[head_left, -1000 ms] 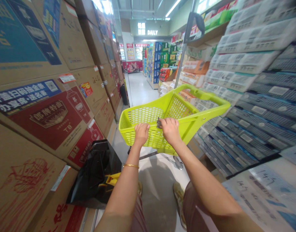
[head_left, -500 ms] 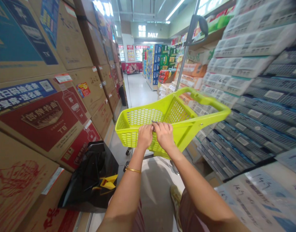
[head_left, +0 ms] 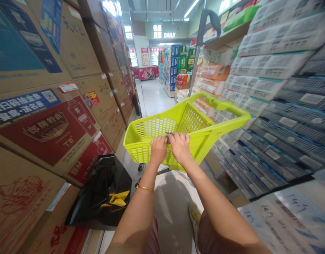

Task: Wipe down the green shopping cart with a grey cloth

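Note:
My left hand (head_left: 158, 149) and my right hand (head_left: 180, 147) are side by side in front of me, fingers curled over and closed. A small dark grey piece (head_left: 168, 137) shows between them; both hands grip it, and most of it is hidden under the fingers. Just behind them stands a lime-green plastic shopping cart (head_left: 205, 132), turned sideways, its looped handle to the right. My hands overlap the cart's near rim in the view; whether they touch it I cannot tell. No goods show inside the cart.
Stacked cartons (head_left: 53, 127) line the left. A black bag (head_left: 99, 197) with a yellow piece stands on the floor there. Wrapped packs (head_left: 273, 70) and dark packages (head_left: 281, 144) are piled at right. A metal pole (head_left: 195, 67) with a grey loop rises behind the cart. The aisle floor (head_left: 154, 95) runs ahead.
The cart appears slightly farther left and higher in the view, and the pole with its grey loop has also shifted left. Both hands keep their grip.

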Demonstrator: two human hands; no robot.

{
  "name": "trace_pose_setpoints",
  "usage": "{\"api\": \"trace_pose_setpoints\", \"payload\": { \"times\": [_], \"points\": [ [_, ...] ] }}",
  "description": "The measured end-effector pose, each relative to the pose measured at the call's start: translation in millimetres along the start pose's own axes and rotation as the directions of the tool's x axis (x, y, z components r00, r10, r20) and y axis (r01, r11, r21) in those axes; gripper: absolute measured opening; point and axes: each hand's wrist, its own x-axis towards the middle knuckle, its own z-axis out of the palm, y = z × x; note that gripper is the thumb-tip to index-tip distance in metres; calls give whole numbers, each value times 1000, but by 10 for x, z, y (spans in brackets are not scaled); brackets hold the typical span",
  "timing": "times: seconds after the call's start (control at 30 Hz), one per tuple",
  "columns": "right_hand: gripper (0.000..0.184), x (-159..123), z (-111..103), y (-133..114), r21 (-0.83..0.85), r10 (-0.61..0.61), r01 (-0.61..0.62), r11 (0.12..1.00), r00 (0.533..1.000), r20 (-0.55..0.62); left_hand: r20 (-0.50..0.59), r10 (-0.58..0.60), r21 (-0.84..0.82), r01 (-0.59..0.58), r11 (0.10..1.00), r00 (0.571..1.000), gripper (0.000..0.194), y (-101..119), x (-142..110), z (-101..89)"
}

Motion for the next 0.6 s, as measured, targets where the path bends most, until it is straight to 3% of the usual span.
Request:
{"api": "trace_pose_setpoints", "payload": {
  "times": [0.07,0.17,0.3,0.6],
  "points": [
    [29,18,62,-133,8,26,-26,1000,1000,2,-12,-7,3,7,1000,1000,30,0,-15,-10],
    [30,-7,99,-145,45,-21,21,999,1000,-7,-11,-2,1,2,1000,1000,31,-24,-37,-33],
    [32,-54,39,17,87,-63,63,994,998,0,29,21,6,-21,1000,999,32,-46,-55,-66],
    [31,-114,-152,448,9,118,-118,993,990,-75,22,-5,19,4,1000,1000,34,-11,-30,-51]
  ]
}}
